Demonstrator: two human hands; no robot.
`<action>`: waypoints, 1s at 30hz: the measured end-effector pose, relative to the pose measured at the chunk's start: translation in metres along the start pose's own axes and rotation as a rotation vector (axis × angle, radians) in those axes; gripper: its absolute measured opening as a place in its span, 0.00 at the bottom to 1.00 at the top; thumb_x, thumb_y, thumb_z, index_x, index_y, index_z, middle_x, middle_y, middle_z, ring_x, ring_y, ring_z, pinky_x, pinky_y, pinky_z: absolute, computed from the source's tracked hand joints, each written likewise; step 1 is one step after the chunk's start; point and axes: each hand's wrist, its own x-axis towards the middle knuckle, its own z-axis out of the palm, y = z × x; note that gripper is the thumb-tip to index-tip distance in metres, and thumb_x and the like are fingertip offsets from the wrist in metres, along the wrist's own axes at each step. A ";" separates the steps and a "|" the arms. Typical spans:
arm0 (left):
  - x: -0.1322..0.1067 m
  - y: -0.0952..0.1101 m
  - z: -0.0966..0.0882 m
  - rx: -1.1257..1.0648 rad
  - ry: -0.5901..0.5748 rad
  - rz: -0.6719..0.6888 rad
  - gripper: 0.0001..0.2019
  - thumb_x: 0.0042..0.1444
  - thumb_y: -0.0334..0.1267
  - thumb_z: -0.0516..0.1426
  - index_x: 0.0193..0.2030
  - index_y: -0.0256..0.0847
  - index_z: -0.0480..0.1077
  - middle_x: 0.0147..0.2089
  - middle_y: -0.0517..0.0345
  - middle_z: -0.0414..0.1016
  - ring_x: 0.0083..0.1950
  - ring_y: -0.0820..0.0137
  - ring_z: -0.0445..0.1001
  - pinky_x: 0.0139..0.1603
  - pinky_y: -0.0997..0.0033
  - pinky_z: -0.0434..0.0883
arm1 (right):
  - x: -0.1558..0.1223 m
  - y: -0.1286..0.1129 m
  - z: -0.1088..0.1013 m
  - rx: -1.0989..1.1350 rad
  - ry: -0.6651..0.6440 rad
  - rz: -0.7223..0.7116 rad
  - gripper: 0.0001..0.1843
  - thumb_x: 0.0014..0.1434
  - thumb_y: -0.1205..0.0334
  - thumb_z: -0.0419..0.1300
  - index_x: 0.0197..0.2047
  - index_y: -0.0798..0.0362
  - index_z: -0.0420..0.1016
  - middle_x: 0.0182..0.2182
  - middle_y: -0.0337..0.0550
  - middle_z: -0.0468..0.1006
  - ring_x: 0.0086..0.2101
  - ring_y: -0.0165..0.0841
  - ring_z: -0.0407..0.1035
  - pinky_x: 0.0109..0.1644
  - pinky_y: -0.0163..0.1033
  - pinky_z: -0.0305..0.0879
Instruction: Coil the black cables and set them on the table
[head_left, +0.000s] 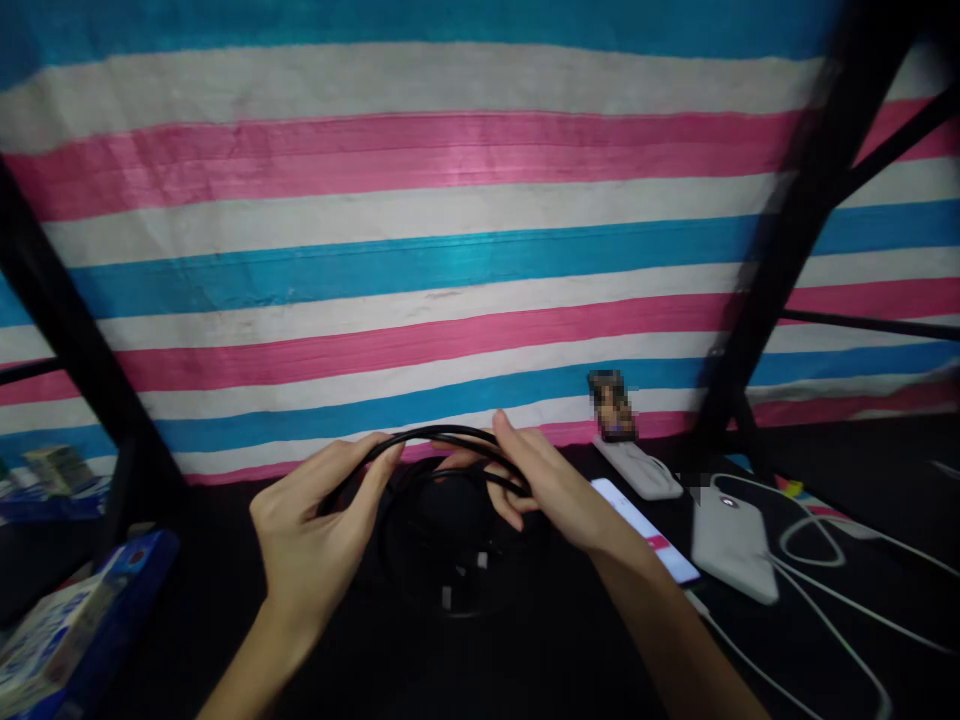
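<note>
A black cable (pixel 442 432) is bent into loops between my two hands, just above the dark tabletop. My left hand (pixel 322 520) pinches the left side of the loop between thumb and fingers. On the other side, my right hand (pixel 536 480) grips the cable with its thumb raised and its fingers curled beneath. More dark cable hangs or lies below the hands, hard to make out against the black surface. Small light connector ends, one of them a plug (pixel 447 597), show in that dark patch.
Right of my hands are a lit phone (pixel 645 530), a white power bank (pixel 731 545) with white cables (pixel 825 600), and another white device (pixel 637 468). Blue and white boxes (pixel 82 620) lie at left. Black frame posts (pixel 795 240) stand before a striped sheet (pixel 450 270).
</note>
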 end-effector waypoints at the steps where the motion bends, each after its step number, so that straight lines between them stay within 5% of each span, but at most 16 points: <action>1: 0.000 0.001 0.000 0.008 -0.019 0.025 0.06 0.51 0.35 0.61 0.37 0.47 0.75 0.34 0.63 0.78 0.34 0.73 0.74 0.39 0.72 0.70 | -0.002 -0.002 0.001 -0.006 0.006 -0.032 0.25 0.61 0.44 0.50 0.41 0.54 0.79 0.23 0.40 0.77 0.15 0.22 0.61 0.17 0.29 0.54; 3: 0.001 0.003 0.002 0.011 -0.053 0.043 0.05 0.53 0.35 0.59 0.36 0.48 0.75 0.38 0.63 0.76 0.38 0.71 0.73 0.43 0.69 0.69 | -0.005 -0.006 0.004 -0.007 -0.008 -0.095 0.16 0.55 0.52 0.60 0.44 0.51 0.79 0.32 0.41 0.80 0.26 0.26 0.72 0.31 0.31 0.67; 5: 0.001 0.003 0.005 0.011 -0.094 0.038 0.07 0.54 0.39 0.57 0.40 0.50 0.73 0.46 0.60 0.73 0.46 0.67 0.71 0.49 0.64 0.67 | -0.006 -0.008 0.005 0.011 -0.026 -0.137 0.17 0.51 0.59 0.65 0.46 0.49 0.77 0.40 0.40 0.80 0.41 0.32 0.74 0.47 0.37 0.68; 7: 0.000 -0.002 0.012 -0.035 -0.178 -0.023 0.18 0.53 0.45 0.57 0.52 0.52 0.67 0.53 0.58 0.69 0.53 0.61 0.68 0.53 0.59 0.65 | -0.004 -0.007 0.003 0.022 0.006 -0.178 0.15 0.51 0.62 0.64 0.45 0.49 0.78 0.41 0.40 0.80 0.45 0.35 0.73 0.51 0.41 0.67; 10: -0.001 -0.012 0.022 -0.121 -0.344 -0.240 0.35 0.45 0.54 0.60 0.61 0.53 0.55 0.52 0.57 0.70 0.51 0.58 0.70 0.51 0.56 0.68 | 0.000 -0.004 -0.005 0.043 0.152 -0.288 0.11 0.51 0.63 0.64 0.40 0.49 0.80 0.39 0.40 0.81 0.43 0.35 0.74 0.49 0.41 0.69; 14: 0.002 -0.027 0.029 -0.208 -0.386 -0.550 0.18 0.43 0.56 0.61 0.34 0.45 0.71 0.23 0.61 0.72 0.25 0.67 0.70 0.28 0.67 0.67 | 0.008 0.003 -0.016 0.118 0.302 -0.386 0.11 0.50 0.62 0.65 0.40 0.48 0.78 0.36 0.39 0.80 0.28 0.27 0.73 0.32 0.33 0.71; 18: 0.007 -0.034 0.032 -0.627 -0.034 -0.723 0.10 0.46 0.45 0.62 0.25 0.42 0.69 0.10 0.69 0.51 0.13 0.77 0.53 0.15 0.75 0.52 | 0.019 0.019 -0.007 0.149 0.210 -0.248 0.22 0.48 0.56 0.67 0.47 0.48 0.73 0.29 0.36 0.77 0.15 0.20 0.60 0.18 0.29 0.59; 22: 0.009 -0.036 0.031 -0.819 0.224 -0.767 0.08 0.43 0.38 0.64 0.23 0.38 0.69 0.12 0.71 0.46 0.14 0.82 0.44 0.13 0.78 0.44 | 0.025 0.038 0.018 0.203 0.197 -0.118 0.18 0.54 0.47 0.60 0.25 0.55 0.75 0.15 0.37 0.72 0.16 0.24 0.64 0.22 0.30 0.62; 26: 0.010 -0.034 0.031 -0.760 0.018 -0.756 0.11 0.47 0.43 0.62 0.23 0.38 0.69 0.11 0.69 0.51 0.13 0.80 0.52 0.16 0.76 0.51 | 0.025 0.038 0.021 0.396 0.383 -0.104 0.23 0.52 0.45 0.61 0.16 0.53 0.69 0.04 0.29 0.55 0.07 0.20 0.48 0.11 0.28 0.44; 30: -0.001 -0.034 0.046 -0.707 -0.119 -0.824 0.13 0.47 0.45 0.63 0.23 0.39 0.67 0.17 0.62 0.67 0.24 0.73 0.68 0.33 0.72 0.65 | 0.022 0.024 0.009 0.619 0.412 -0.125 0.21 0.47 0.52 0.65 0.13 0.53 0.64 0.04 0.26 0.49 0.07 0.18 0.37 0.10 0.29 0.32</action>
